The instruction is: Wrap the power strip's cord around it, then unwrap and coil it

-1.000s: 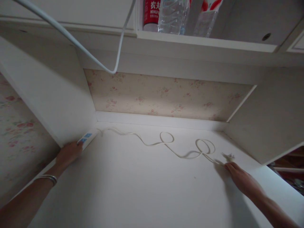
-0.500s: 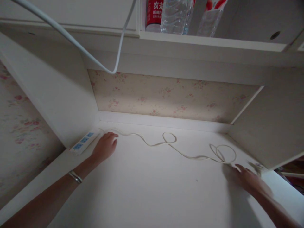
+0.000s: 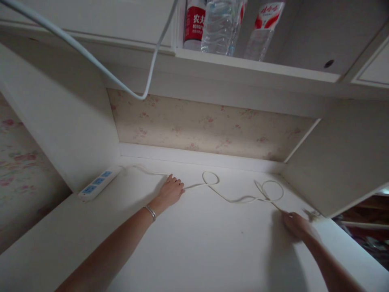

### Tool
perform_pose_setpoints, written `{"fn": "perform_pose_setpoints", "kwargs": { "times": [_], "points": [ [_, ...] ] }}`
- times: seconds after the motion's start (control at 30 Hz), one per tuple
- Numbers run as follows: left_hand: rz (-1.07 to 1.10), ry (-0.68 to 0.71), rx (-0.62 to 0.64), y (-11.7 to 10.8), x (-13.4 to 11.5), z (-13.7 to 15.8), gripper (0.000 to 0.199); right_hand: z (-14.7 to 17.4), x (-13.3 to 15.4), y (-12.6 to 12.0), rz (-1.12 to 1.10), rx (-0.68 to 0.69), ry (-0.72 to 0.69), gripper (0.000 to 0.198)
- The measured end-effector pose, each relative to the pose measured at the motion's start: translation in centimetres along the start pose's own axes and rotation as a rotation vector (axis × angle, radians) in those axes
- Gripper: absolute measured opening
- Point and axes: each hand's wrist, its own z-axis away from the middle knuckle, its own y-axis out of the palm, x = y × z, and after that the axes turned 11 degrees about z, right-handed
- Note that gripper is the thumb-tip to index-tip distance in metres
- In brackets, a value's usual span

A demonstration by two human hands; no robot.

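A thin white power cord (image 3: 223, 196) runs across the white desktop in loose loops. At its left end lies a white power strip (image 3: 99, 184) with blue socket panels, against the side panel. My left hand (image 3: 172, 191), a silver bangle on its wrist, has its fingers bent down over the cord, left of the middle loop. Near the right side my right hand (image 3: 296, 225) is closed around the cord just beyond the right-hand loops. Partly hidden behind that hand, a small pale piece that looks like the plug (image 3: 315, 215) rests on the desktop.
Overhead is a shelf (image 3: 258, 68) holding several clear plastic bottles (image 3: 217, 30). A thick white bent tube or cable (image 3: 100, 67) hangs across the upper left. Side panels (image 3: 343, 158) enclose the desktop, and floral wallpaper (image 3: 194, 125) shows behind.
My left hand has moved right, from beside the power strip onto the cord. My right hand has closed on the cord near its right end. The view has shifted slightly.
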Motion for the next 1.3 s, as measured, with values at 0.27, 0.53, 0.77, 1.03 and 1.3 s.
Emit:
{"fn": "perform_pose_setpoints", "kwargs": {
  "times": [0.27, 0.53, 0.77, 1.03, 1.3],
  "points": [
    [0.213, -0.203, -0.117, -1.0, -0.5, 1.3, 0.044, 3.0, 4.5, -1.6, 0.142, 0.044, -0.204, 0.041],
    [0.525, -0.215, -0.169, -3.1, -3.6, 2.7, 0.048, 9.9, 14.6, -5.9, -0.150, -0.099, -0.674, 0.036],
    [0.272, -0.123, 0.103, -1.6, -5.3, 6.8, 0.037, 14.2, 19.5, -10.8, -0.671, -0.032, -0.850, 0.037],
    [0.014, -0.109, 0.088, -2.4, -1.5, 9.2, 0.034, 8.1, 14.0, -10.8, -1.234, -0.133, -0.321, 0.042],
    [-0.042, -0.206, 0.008, -3.7, -0.5, 10.0, 0.038, 2.6, 10.5, -10.4, -1.403, -0.390, 0.150, 0.032]
  ]
}}
